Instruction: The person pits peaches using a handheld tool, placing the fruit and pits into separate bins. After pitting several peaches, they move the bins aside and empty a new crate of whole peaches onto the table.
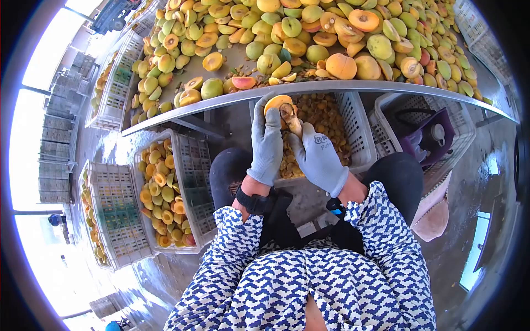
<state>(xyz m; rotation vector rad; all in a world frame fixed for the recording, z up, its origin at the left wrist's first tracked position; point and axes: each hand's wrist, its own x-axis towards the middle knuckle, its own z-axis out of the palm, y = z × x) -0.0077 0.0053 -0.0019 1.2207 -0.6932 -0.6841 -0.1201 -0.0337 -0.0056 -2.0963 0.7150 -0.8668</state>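
My left hand (267,144), in a grey glove, holds a halved yellow-orange fruit (277,102) just below the table's metal edge. My right hand (320,157), gloved too, is closed round a short light-brown handle (295,126). The tool's dark, rounded end touches the cut face of the fruit. Beneath both hands a white crate (356,129) holds many small brown pits (323,114). Whole and halved fruits (337,41) are heaped on the table beyond my hands.
The table's metal rim (326,87) crosses the view ahead. To the left, a crate (193,190) holds halved fruits, with another crate (118,212) beside it. A purple container (430,138) sits in a crate at right. Stacked crates (57,138) stand far left.
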